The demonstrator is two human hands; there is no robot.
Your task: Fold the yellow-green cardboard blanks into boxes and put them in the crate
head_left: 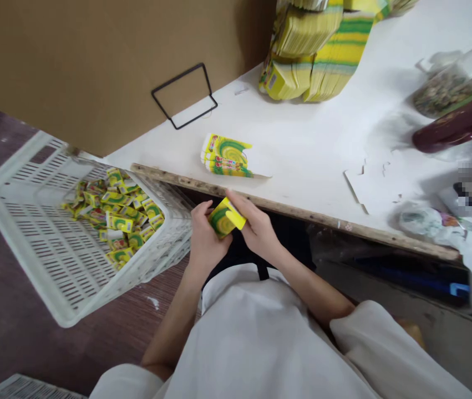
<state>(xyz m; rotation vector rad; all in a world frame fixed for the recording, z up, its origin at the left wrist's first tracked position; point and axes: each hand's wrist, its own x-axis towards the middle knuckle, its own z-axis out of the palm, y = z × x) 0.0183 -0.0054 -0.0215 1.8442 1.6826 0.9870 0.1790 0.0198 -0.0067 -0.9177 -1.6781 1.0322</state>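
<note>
At the centre of the frame, the left hand (pixel 206 239) curls around a small yellow-and-green cardboard box (pixel 221 218), its right edge pinched by the right hand (pixel 257 224). Flat yellow-and-green cartons (pixel 228 157) lie just above, on the white tabletop (pixel 302 160); a white slatted plastic crate (pixel 28 191) (holding many similar boxes (pixel 121 221)) stands at left.

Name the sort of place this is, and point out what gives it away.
Probably a small packing workshop: a white crate holds many small yellow-green boxes, stacks of similarly coloured cartons sit on the worktable, and the person's left hand grips another box.
</note>
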